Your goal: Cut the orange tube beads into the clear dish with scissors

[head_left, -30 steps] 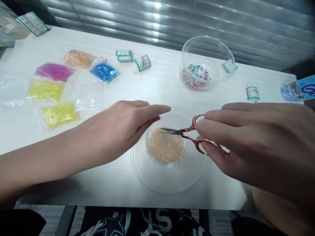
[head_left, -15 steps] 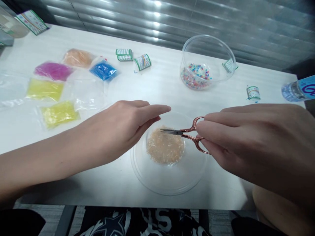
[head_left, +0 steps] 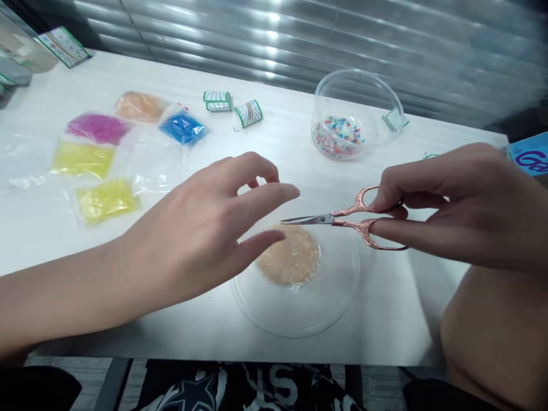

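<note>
My right hand (head_left: 458, 200) grips a small pair of scissors (head_left: 363, 220) by their copper-coloured handles, blades pointing left and slightly parted. My left hand (head_left: 214, 222) hovers just left of the blade tips, its thumb and fingers apart and nothing visible between them. Below both hands, a clear plastic bowl (head_left: 295, 328) stands on the table. At its bottom lies a mound of pale orange, short clear-looking pieces (head_left: 291, 260); my left thumb covers part of it from view.
Bags of purple (head_left: 98, 128), orange (head_left: 139, 107), blue (head_left: 183, 127) and yellow pieces (head_left: 107, 201) lie at left. Another clear bowl (head_left: 319, 108) with multicoloured bits stands behind. Curled green-edged wrappers (head_left: 248, 113) lie at the back. A blue-labelled bottle (head_left: 531, 154) is at far right.
My right hand has moved up and right with the scissors, showing more of the handles. My left thumb has spread away from the fingers, which have lifted and curled.
</note>
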`<control>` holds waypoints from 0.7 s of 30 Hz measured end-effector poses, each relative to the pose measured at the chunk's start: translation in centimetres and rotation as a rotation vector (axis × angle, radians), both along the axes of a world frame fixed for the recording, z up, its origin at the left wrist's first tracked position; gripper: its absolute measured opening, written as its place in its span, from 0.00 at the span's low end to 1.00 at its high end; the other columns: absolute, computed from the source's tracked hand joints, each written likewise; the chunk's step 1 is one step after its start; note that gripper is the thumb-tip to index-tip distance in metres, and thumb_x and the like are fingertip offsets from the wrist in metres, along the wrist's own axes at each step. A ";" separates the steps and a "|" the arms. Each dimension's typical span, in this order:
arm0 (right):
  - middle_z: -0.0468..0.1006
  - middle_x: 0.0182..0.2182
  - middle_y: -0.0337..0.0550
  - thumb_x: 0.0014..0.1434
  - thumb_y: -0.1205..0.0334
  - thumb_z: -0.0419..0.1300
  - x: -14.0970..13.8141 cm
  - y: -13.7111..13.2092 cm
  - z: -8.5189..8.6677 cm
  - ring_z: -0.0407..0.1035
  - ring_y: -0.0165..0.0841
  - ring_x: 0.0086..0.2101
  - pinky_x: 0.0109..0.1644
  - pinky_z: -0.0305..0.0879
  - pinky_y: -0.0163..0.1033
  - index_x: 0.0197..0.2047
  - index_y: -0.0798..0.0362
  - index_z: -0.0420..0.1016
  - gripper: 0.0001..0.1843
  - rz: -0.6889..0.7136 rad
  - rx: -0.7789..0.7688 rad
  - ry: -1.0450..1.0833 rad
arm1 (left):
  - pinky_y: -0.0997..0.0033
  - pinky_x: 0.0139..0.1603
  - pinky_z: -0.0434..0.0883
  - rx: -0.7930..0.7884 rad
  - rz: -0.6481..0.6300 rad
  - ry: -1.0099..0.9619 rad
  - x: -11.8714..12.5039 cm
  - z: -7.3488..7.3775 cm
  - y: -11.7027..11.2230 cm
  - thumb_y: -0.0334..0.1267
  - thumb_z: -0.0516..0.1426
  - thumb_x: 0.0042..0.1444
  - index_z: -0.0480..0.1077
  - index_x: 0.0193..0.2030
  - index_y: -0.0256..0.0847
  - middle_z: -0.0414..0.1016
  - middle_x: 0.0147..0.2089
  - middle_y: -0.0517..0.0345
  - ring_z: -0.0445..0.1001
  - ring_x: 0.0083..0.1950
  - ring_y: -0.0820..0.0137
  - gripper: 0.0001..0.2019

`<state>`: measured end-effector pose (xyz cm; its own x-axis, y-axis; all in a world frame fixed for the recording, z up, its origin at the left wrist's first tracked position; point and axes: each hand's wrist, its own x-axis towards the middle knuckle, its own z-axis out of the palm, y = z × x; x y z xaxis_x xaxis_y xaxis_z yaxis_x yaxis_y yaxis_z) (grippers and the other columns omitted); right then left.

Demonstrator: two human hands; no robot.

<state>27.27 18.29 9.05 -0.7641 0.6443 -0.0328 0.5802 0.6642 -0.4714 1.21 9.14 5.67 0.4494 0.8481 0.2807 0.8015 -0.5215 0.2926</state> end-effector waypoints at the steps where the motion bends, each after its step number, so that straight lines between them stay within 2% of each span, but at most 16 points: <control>1: 0.74 0.21 0.35 0.53 0.58 0.66 0.1 0.4 -0.1 0.61 0.27 0.20 0.21 0.56 0.38 0.23 0.49 0.74 0.09 -0.020 -0.097 0.049 | 0.63 0.38 0.71 0.041 -0.008 0.001 0.0 0.0 -0.1 0.43 0.57 0.61 0.71 0.53 0.39 0.71 0.51 0.49 0.74 0.43 0.62 0.16; 5: 0.76 0.22 0.37 0.47 0.61 0.71 0.4 1.3 -0.5 0.67 0.30 0.22 0.21 0.62 0.37 0.25 0.49 0.74 0.09 -0.146 -0.456 0.232 | 0.60 0.39 0.71 0.209 0.015 0.039 0.1 -0.3 -0.4 0.40 0.61 0.58 0.71 0.46 0.38 0.73 0.50 0.48 0.74 0.45 0.59 0.12; 9: 0.77 0.22 0.39 0.47 0.65 0.71 0.7 1.5 -0.7 0.70 0.31 0.23 0.22 0.66 0.35 0.24 0.49 0.74 0.09 -0.167 -0.602 0.303 | 0.59 0.41 0.71 0.344 0.030 0.052 -0.1 -0.8 -0.7 0.38 0.61 0.57 0.70 0.43 0.39 0.74 0.49 0.51 0.74 0.46 0.60 0.10; 13: 0.77 0.22 0.40 0.45 0.64 0.72 0.7 1.5 -0.8 0.71 0.31 0.22 0.22 0.67 0.34 0.24 0.50 0.74 0.10 -0.177 -0.644 0.337 | 0.59 0.41 0.71 0.411 0.024 0.016 0.0 -0.9 -0.9 0.38 0.61 0.57 0.70 0.41 0.39 0.74 0.47 0.52 0.74 0.44 0.62 0.08; 17: 0.76 0.22 0.39 0.47 0.64 0.72 0.7 1.6 -0.9 0.70 0.30 0.22 0.21 0.66 0.32 0.24 0.50 0.74 0.10 -0.158 -0.658 0.330 | 0.58 0.40 0.73 0.413 -0.001 -0.011 0.2 -0.6 -0.8 0.35 0.63 0.53 0.71 0.38 0.38 0.75 0.45 0.50 0.74 0.42 0.61 0.07; 21: 0.75 0.22 0.37 0.49 0.65 0.69 0.8 1.6 -0.7 0.69 0.30 0.23 0.23 0.66 0.34 0.26 0.50 0.71 0.10 -0.102 -0.605 0.253 | 0.56 0.40 0.72 0.408 -0.030 -0.025 0.3 -0.6 -0.7 0.31 0.63 0.50 0.72 0.38 0.38 0.75 0.45 0.49 0.75 0.43 0.59 0.08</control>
